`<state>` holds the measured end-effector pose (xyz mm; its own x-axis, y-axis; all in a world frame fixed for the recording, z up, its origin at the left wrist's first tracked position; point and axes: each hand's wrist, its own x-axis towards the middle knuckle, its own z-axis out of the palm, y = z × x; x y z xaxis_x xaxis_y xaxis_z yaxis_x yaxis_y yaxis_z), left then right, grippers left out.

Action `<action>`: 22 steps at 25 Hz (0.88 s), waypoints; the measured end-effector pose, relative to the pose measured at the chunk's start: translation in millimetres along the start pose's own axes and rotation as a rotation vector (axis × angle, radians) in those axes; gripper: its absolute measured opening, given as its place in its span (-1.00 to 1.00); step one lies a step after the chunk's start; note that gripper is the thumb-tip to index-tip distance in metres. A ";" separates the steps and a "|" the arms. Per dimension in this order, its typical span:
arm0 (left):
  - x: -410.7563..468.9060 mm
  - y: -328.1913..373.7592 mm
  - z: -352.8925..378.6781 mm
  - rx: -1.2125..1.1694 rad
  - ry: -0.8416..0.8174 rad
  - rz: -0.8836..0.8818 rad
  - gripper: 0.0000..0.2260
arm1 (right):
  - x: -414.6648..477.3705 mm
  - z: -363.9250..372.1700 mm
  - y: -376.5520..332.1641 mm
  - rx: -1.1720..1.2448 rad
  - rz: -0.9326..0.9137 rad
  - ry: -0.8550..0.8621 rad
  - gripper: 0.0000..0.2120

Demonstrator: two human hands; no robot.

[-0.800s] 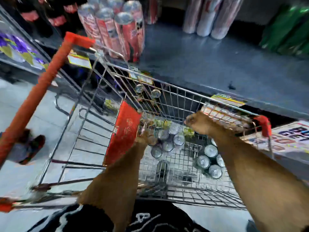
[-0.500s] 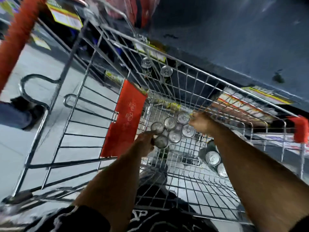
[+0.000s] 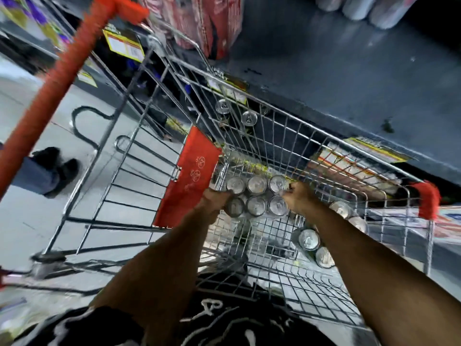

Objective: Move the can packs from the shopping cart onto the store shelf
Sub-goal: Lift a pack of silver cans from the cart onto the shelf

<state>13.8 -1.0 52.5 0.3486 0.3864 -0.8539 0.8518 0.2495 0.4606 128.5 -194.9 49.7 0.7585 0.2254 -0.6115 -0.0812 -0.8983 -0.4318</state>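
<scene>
A view looking down into a wire cart (image 3: pixel 311 136) from over the person's forearms. Both hands reach into the basket and hold a six-pack (image 3: pixel 257 198) of silver-topped cans, two rows of three, upright. The left hand (image 3: pixel 214 199) grips the pack's left end, fingers curled around it. The right hand (image 3: pixel 298 197) grips the right end, fingers clenched on its edge. The pack sits near the middle of the basket, just beside the red child-seat flap (image 3: pixel 187 181) on its left. To its right, more cans (image 3: pixel 309 239) lie close under the right forearm. The basket floor nearer the person is mostly bare wire. Just beyond the cart's far rim runs a dark shelf (image 3: pixel 349 78), with a wide bare stretch. Red packs (image 3: pixel 212 23) stand at the shelf's back left, pale ones (image 3: pixel 361 6) at the back right.
</scene>
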 end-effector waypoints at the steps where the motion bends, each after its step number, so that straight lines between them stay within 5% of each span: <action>1: -9.6 9.3 -2.0 -0.010 0.000 0.044 -0.64 | -9.6 -8.3 0.8 0.044 -0.003 0.035 -0.83; 6: -66.4 61.3 2.2 0.053 0.111 0.260 -0.79 | -59.8 -60.3 -6.3 0.146 -0.060 0.227 -0.75; 10: -127.6 108.6 0.0 0.089 0.090 0.453 -0.67 | -104.0 -119.1 -21.1 0.291 -0.143 0.491 -0.76; 16: -198.1 185.6 -8.6 -0.036 0.009 0.783 -0.87 | -135.6 -204.6 -50.0 0.508 -0.357 0.706 -0.84; 22: -206.2 270.9 -3.4 -0.131 0.048 0.835 -0.86 | -120.0 -268.1 -87.9 0.642 -0.417 0.778 -0.71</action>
<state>171.4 -10.0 354.2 0.8237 0.5264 -0.2109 0.2689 -0.0351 0.9625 218.0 -244.2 338.8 0.9877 -0.0367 0.1519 0.1257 -0.3911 -0.9117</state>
